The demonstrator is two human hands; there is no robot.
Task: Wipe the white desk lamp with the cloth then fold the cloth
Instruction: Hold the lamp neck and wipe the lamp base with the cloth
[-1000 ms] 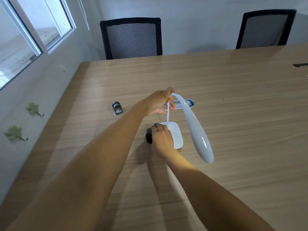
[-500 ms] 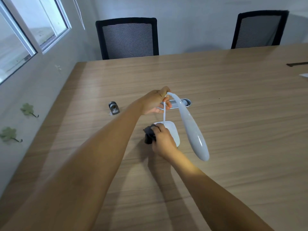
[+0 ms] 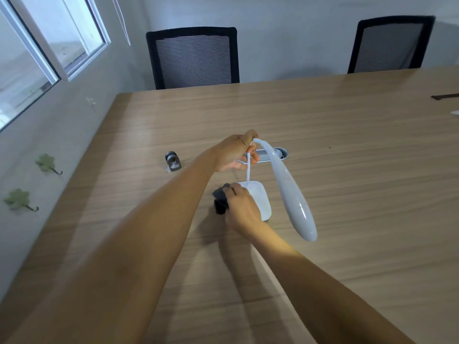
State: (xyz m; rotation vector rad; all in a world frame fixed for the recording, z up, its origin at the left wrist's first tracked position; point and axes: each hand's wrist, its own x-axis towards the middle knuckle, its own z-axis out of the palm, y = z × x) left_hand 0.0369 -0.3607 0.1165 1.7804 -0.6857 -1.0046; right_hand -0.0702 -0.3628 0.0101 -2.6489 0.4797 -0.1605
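White desk lamp point(image 3: 288, 180) stood on desk point(image 3: 360, 170); its thin neck is gripped by left hand point(image 3: 234, 153). Dark cloth point(image 3: 221, 201) (bunched) is clenched in right hand point(image 3: 242, 207), pressed at the base's left edge

white desk lamp point(image 3: 289, 184): no lettering, brand or number legible on head, stem or base
cloth point(image 3: 219, 197): dark, bunched, no label or print readable
small metal object point(image 3: 173, 161): no marking legible, too small to tell
oval insert in table point(image 3: 282, 152): no text readable
table point(image 3: 347, 170): plain wood grain, no sign or sticker readable
chairs point(image 3: 193, 58): mesh backs, no brand tag visible
wall decals point(image 3: 47, 163): leaf shapes only, no writing
overall finding: no text, label, brand, number or sign can be read anywhere in the head view
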